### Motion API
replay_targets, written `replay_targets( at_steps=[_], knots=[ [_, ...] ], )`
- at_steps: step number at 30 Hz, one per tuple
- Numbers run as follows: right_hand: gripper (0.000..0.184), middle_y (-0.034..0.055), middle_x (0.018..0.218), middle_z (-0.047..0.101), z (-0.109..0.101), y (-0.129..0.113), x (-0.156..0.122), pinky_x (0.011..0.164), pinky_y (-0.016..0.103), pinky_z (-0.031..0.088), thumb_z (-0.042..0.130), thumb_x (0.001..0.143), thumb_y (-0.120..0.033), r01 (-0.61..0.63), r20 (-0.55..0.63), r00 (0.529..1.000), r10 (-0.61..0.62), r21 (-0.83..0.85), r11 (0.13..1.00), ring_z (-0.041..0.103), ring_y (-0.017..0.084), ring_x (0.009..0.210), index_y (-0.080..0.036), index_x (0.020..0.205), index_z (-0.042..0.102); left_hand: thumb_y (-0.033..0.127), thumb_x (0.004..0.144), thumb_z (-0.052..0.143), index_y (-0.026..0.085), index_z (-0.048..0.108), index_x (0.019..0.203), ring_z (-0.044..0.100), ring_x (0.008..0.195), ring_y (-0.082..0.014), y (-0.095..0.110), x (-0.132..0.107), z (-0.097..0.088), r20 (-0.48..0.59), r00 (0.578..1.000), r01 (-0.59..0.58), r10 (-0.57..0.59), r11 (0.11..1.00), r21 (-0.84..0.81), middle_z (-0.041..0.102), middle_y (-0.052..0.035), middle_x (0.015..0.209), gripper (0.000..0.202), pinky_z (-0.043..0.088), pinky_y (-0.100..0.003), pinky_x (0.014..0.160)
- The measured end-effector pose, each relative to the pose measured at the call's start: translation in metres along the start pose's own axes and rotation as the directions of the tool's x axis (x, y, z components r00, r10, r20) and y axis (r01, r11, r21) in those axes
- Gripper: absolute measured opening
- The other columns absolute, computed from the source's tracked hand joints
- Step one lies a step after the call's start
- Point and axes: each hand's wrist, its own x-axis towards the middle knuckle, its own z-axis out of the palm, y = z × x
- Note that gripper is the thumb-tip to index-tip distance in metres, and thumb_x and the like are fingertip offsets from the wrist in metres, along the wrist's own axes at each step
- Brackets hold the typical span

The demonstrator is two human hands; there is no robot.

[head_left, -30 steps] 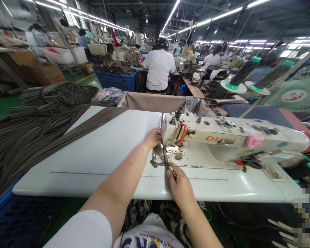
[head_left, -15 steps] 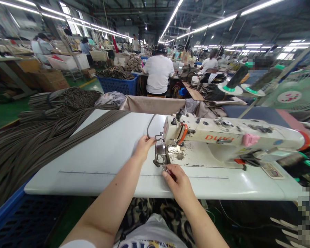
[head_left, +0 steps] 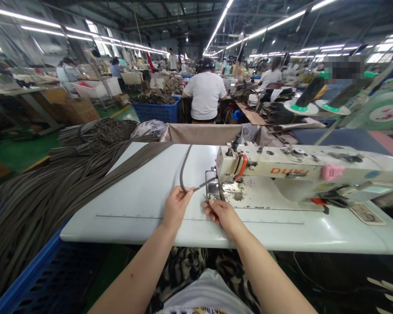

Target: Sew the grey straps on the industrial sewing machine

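Note:
My left hand (head_left: pixel 177 206) is closed in a pinch on a narrow grey-brown strap (head_left: pixel 182 172). From those fingers the strap curves back over the tabletop, while a short length runs right to the needle end of a white sewing machine (head_left: pixel 268 168). My right hand (head_left: pixel 222 213) is closed just in front of the machine's metal plate (head_left: pixel 212 188). A small pointed metal tool (head_left: pixel 205 198) pokes out from its fingertips; most of it is hidden, so its kind is unclear.
Long bundles of similar straps (head_left: pixel 49 187) drape over the left of the white table (head_left: pixel 134 205). Below is a blue crate (head_left: pixel 52 261). Thread cones (head_left: pixel 306 97) and a fan (head_left: pixel 384 113) stand right. A person in white (head_left: pixel 205 96) sits ahead.
My left hand has moved left and toward me from the needle area, drawing the strap along. My right hand has shifted slightly, its fingers spreading a little below the plate. The view has turned left.

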Motion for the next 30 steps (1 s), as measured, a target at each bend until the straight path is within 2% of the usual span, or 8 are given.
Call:
replay_targets(
  at_steps=[14, 17, 18, 20, 22, 24, 27, 30],
  knots=[
    [0.053, -0.0047, 0.063, 0.046, 0.016, -0.015, 0.01, 0.048, 0.025, 0.017, 0.066, 0.081, -0.069, 0.06, 0.165, 0.985, -0.056, -0.018, 0.998, 0.028, 0.007, 0.05, -0.015, 0.085, 0.068, 0.044, 0.088, 0.077, 0.018, 0.064, 0.098, 0.07, 0.115, -0.0259, 0.026, -0.038, -0.024, 0.055, 0.998, -0.023, 0.018, 0.997, 0.075, 0.075, -0.0131, 0.114, 0.03, 0.053, -0.04, 0.105],
    [0.042, -0.0037, 0.067, 0.049, 0.009, -0.017, 0.004, 0.052, 0.025, 0.028, 0.058, 0.089, -0.061, 0.193, 0.108, 0.979, -0.171, -0.247, 0.95, 0.037, 0.011, 0.056, -0.019, 0.086, 0.063, 0.046, 0.087, 0.077, 0.018, 0.064, 0.096, 0.072, 0.108, -0.0246, 0.031, -0.038, -0.029, 0.048, 0.999, 0.017, -0.022, 0.994, 0.112, 0.076, -0.0108, 0.105, 0.032, 0.054, -0.037, 0.1],
    [0.035, -0.0027, 0.07, 0.051, 0.006, -0.017, 0.0, 0.056, 0.026, 0.033, 0.058, 0.09, -0.055, 0.251, 0.075, 0.967, -0.242, -0.405, 0.879, 0.042, 0.013, 0.06, -0.02, 0.086, 0.06, 0.047, 0.087, 0.077, 0.018, 0.064, 0.096, 0.072, 0.106, -0.0243, 0.033, -0.037, -0.031, 0.049, 0.998, 0.035, -0.042, 0.991, 0.126, 0.076, -0.0102, 0.103, 0.033, 0.055, -0.037, 0.099],
    [0.022, 0.0014, 0.078, 0.057, -0.003, -0.015, -0.01, 0.067, 0.029, 0.041, 0.06, 0.091, -0.042, 0.28, 0.019, 0.916, -0.401, -0.747, 0.604, 0.052, 0.017, 0.073, -0.02, 0.085, 0.058, 0.05, 0.086, 0.077, 0.018, 0.063, 0.096, 0.071, 0.107, -0.0243, 0.036, -0.034, -0.038, 0.06, 0.995, 0.069, -0.077, 0.989, 0.13, 0.075, -0.0096, 0.102, 0.036, 0.055, -0.036, 0.097],
    [0.014, 0.008, 0.092, 0.063, -0.012, -0.01, -0.022, 0.075, 0.032, 0.044, 0.06, 0.091, -0.031, 0.161, -0.008, 0.862, -0.507, -0.944, 0.288, 0.059, 0.023, 0.087, -0.018, 0.095, 0.064, 0.053, 0.086, 0.076, 0.018, 0.062, 0.097, 0.07, 0.108, -0.0245, 0.039, -0.03, -0.048, 0.089, 0.988, 0.115, -0.127, 0.985, 0.13, 0.074, -0.0096, 0.103, 0.039, 0.055, -0.036, 0.097],
    [0.028, 0.0113, 0.104, 0.066, -0.021, -0.003, -0.034, 0.073, 0.032, 0.046, 0.058, 0.093, -0.024, 0.018, -0.024, 0.847, -0.532, -0.997, 0.073, 0.064, 0.025, 0.09, -0.016, 0.119, 0.066, 0.056, 0.085, 0.074, 0.017, 0.062, 0.098, 0.071, 0.097, -0.0225, 0.04, -0.026, -0.06, 0.13, 0.971, 0.177, -0.202, 0.968, 0.18, 0.073, -0.0084, 0.097, 0.042, 0.056, -0.034, 0.089],
    [0.05, 0.0071, 0.104, 0.071, -0.029, 0.008, -0.048, 0.061, 0.03, 0.045, 0.055, 0.095, -0.019, -0.059, -0.032, 0.888, -0.459, -0.997, -0.045, 0.068, 0.02, 0.073, -0.022, 0.145, 0.054, 0.057, 0.086, 0.069, 0.017, 0.063, 0.106, 0.062, 0.069, -0.0165, 0.041, -0.021, -0.082, 0.157, 0.947, 0.216, -0.281, 0.916, 0.337, 0.065, -0.0016, 0.075, 0.045, 0.05, -0.027, 0.067],
    [0.049, 0.0052, 0.1, 0.075, -0.032, 0.013, -0.054, 0.057, 0.03, 0.047, 0.053, 0.098, -0.02, -0.045, -0.007, 0.913, -0.408, -0.995, -0.084, 0.071, 0.019, 0.069, -0.02, 0.148, 0.053, 0.06, 0.09, 0.059, 0.017, 0.063, 0.12, 0.054, 0.061, -0.0157, 0.043, -0.011, -0.11, 0.087, 0.963, 0.178, -0.254, 0.847, 0.501, 0.056, 0.002, 0.067, 0.053, 0.042, -0.026, 0.059]
  ],
)
